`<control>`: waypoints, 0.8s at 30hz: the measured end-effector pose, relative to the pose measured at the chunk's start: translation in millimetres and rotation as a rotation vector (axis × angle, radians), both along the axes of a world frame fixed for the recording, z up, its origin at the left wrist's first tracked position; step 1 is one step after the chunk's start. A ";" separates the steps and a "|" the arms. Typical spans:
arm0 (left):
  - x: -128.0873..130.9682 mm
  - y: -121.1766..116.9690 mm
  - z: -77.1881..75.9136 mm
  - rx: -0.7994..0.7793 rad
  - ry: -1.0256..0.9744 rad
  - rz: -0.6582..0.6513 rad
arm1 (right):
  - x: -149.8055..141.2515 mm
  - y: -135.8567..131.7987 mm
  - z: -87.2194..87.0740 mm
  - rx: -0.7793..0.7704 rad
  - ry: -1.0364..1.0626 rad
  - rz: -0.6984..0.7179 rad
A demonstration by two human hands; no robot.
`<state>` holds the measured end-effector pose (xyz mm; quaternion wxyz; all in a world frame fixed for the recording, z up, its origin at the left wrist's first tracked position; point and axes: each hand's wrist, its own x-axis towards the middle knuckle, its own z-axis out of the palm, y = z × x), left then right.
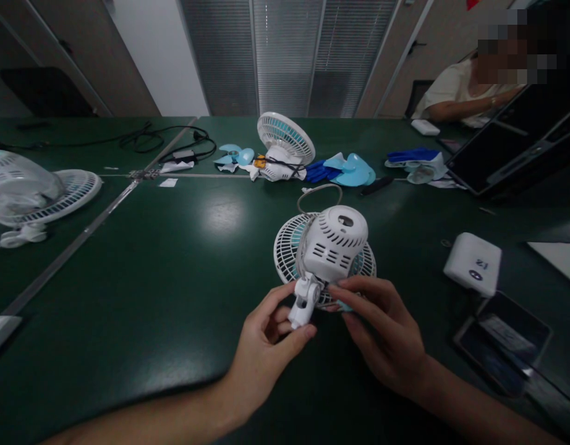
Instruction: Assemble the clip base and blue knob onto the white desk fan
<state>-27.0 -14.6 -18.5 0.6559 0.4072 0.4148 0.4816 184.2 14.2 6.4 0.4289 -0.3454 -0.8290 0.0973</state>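
Observation:
A small white fan (329, 247) lies face down on the dark green table (150, 259), its motor housing up and its round grille underneath, with blue blades showing through. My left hand (266, 343) pinches the fan's white clip stem (303, 303) between thumb and fingers. My right hand (382, 337) rests its fingertips on the near rim of the grille, fingers curled over it. A grey cord loop (318, 193) lies just behind the fan.
Further back lie another white fan (285, 145), loose blue blades (352, 170) and blue gloves (412, 154). A wrapped fan (34, 194) sits at the left. A white box (473, 262) and phones (507, 346) are at the right. Another person (470, 89) sits at the far right.

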 end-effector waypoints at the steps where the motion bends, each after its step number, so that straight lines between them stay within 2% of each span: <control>1: -0.1 -0.3 -0.2 0.002 0.003 0.000 | -0.5 0.1 -0.6 0.014 0.006 -0.010; 8: -0.4 -1.3 -0.4 0.018 0.039 0.019 | -2.7 2.4 -4.0 0.058 0.052 -0.060; 18: -0.5 -2.3 2.5 0.041 -0.038 0.027 | 2.8 3.7 -8.4 0.112 -0.006 0.002; 24: 1.3 -3.0 0.1 0.107 0.044 0.014 | -4.2 3.1 -11.6 0.123 -0.044 -0.043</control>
